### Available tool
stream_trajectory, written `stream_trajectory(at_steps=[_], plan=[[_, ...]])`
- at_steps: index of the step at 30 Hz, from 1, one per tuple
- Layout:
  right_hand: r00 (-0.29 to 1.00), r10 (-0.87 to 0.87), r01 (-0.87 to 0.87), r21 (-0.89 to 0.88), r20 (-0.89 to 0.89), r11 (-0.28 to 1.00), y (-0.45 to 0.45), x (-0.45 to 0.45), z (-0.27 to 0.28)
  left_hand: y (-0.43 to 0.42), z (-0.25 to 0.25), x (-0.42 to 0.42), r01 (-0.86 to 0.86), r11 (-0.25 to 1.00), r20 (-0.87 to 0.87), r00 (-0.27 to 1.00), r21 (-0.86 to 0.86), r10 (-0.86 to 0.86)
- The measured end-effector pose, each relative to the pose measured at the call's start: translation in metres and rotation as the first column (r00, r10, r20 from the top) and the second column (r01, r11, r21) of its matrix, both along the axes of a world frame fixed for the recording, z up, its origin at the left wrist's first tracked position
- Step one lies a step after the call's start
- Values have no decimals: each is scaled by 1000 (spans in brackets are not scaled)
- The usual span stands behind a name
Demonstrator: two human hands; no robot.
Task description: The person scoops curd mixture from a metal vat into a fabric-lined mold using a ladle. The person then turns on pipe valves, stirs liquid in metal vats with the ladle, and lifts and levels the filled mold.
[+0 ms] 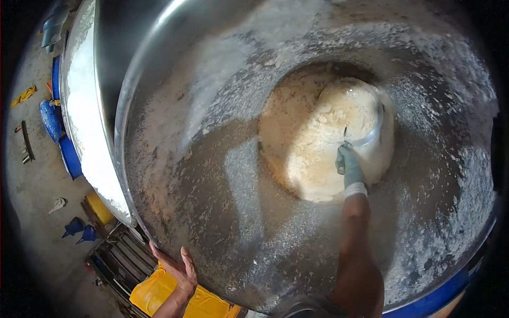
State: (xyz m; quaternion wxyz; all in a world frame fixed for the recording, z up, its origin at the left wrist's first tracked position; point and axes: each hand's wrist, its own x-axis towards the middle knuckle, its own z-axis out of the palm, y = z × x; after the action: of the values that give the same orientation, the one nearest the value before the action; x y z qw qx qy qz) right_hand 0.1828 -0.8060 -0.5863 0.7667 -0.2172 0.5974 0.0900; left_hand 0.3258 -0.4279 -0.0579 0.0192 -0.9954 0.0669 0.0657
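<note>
- vat (121,111) holds a pale mass (318,169) at its bottom, apparently why the gloved right hand (348,160) reaches deep, closed around a thin dark tool (345,131)
- left hand (182,271), spread at the vat's edge, likely for balance

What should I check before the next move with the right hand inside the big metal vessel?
1. Right hand gloved: ok.
2. Left hand gloved: not ok, it is bare.
3. Right hand closed on the thin dark item: ok as far as it shows; what the item is, cannot tell.
4. Pale mass within the right hand's reach: ok, the hand is right at it.
5. Left hand braced firmly on the rim: cannot tell; it is open beside it.
6. Vessel wall free of residue: not ok, pale bits cling to it.
</note>
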Motion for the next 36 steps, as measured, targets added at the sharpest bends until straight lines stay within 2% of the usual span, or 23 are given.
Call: stream_trajectory(at_steps=[2,4,6,7,11,13,15,16,17,18,19,20,22,24,25,26,28,29,30,31,32,34,36], plan=[[996,60,-61,22,63,998,-7,1,8,7,-8,-3,-21,999,5,1000,-29,21],[983,173,-160,162,-68,974,-5,4,41,3,-9,-1,22,999,25,999,-47,-21],[976,216,-215,48,-11,975,0,6,90,-15,-20,2,-48,958,-42,998,-283,38],[966,257,-255,-48,27,966,8,2,114,-23,-21,4,-9,972,-1,1000,-235,9],[871,485,-476,105,-76,873,25,-17,193,-38,-40,8,18,943,39,999,-331,-5],[887,461,-462,44,35,886,35,-26,283,-29,-65,4,112,957,138,987,-269,-77],[874,483,-483,-3,53,875,79,-49,353,-7,-78,-10,83,933,79,995,-351,-59],[867,494,-492,-38,62,870,104,-70,354,4,-80,-10,92,900,30,996,-426,-87],[846,533,-534,22,38,845,116,-92,351,6,-83,-15,75,858,-21,995,-508,-100],[821,570,-569,82,13,818,119,-109,353,9,-91,-15,55,842,-1,998,-537,-66],[801,598,-598,43,6,801,118,-120,365,14,-104,-15,49,805,9,998,-591,-54],[786,596,-616,132,167,776,115,-134,375,20,-117,-25,34,763,13,999,-646,-33],[727,625,-682,196,285,704,109,-153,404,36,-127,-61,-24,696,23,998,-718,58],[743,662,-669,141,96,730,120,-170,430,62,-140,-109,-83,618,14,989,-782,150],[732,679,-680,125,49,723,121,-170,442,80,-150,-140,-111,643,-31,990,-758,134],[701,713,-710,104,13,696,121,-172,456,100,-159,-176,-138,667,-83,990,-732,113],[655,753,-744,120,-64,657,123,-176,494,135,-171,-259,-295,589,-233,955,-752,181],[682,730,-712,183,-48,677,119,-178,488,160,-196,-299,-363,587,-287,932,-724,221],[657,751,-737,154,-65,658,120,-178,499,180,-222,-346,-428,580,-342,903,-693,259],[592,803,-788,157,-70,595,124,-178,515,196,-233,-394,-456,574,-359,890,-681,282],[522,849,-834,162,-77,528,128,-178,528,210,-249,-436,-581,595,-530,798,-555,285],[437,894,-885,129,-101,448,139,-176,541,231,-282,-518,-770,440,-668,629,-463,397],[563,815,-802,146,-141,579,167,-176,573,243,-308,-582,-854,248,-711,518,-456,476]])
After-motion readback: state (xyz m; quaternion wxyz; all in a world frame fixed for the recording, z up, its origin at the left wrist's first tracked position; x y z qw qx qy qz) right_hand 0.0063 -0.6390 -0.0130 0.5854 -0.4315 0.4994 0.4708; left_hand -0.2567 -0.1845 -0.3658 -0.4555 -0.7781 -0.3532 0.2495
